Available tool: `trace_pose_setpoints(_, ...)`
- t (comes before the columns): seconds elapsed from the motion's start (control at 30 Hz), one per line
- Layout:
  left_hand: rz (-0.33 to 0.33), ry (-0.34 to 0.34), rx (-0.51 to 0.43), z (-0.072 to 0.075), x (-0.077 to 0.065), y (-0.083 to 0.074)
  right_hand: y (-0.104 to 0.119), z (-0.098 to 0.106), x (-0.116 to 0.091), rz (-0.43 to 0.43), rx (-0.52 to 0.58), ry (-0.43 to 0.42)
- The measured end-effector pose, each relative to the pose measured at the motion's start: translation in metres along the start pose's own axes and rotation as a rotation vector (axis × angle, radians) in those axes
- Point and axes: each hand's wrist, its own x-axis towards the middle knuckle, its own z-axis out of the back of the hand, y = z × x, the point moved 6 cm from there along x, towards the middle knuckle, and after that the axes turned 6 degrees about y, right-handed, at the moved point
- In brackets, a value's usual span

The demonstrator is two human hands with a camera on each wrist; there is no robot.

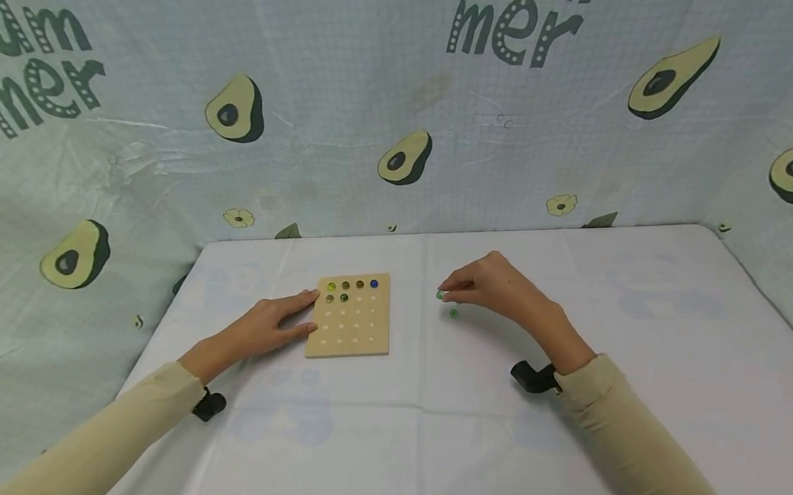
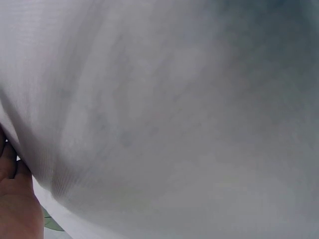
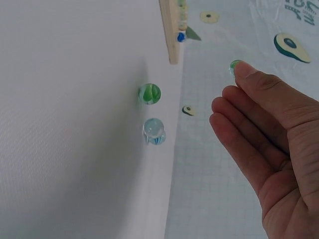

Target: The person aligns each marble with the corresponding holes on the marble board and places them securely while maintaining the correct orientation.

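White table (image 1: 355, 444), avocado cloth (image 1: 340, 67) behind | left hand (image 1: 267, 327), fingers relaxed, touches board (image 1: 347, 333) at left edge; bump could shake seated marbles (image 1: 345, 284) out | right of it, right hand (image 1: 499, 287) pinches green marble (image 1: 440, 295); smooth glass may slip | loose marble (image 1: 453, 313) nearby may roll if knocked; clear one (image 3: 153, 128) beside, perhaps two

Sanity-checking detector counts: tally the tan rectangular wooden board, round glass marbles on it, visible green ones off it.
Tan rectangular wooden board: 1
Round multicoloured glass marbles on board: 6
Visible round green glass marbles off board: 2
Total: 9
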Motion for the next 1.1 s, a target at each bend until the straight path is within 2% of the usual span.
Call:
trace_pose_setpoints(0.57, 0.008, -0.005, 0.006, 0.0, 0.0, 0.0, 0.008, -0.006, 0.014, -0.028, 0.035, 0.021)
trace_pose_setpoints(0.83, 0.002, -0.007, 0.003, 0.0, -0.001, 0.0, 0.016, -0.012, 0.023, -0.009, 0.023, 0.035)
trace_pose_setpoints(1.1, 0.0, -0.006, -0.005, 0.001, -0.001, 0.0, 0.022, -0.015, 0.033, 0.046, 0.041, 0.02)
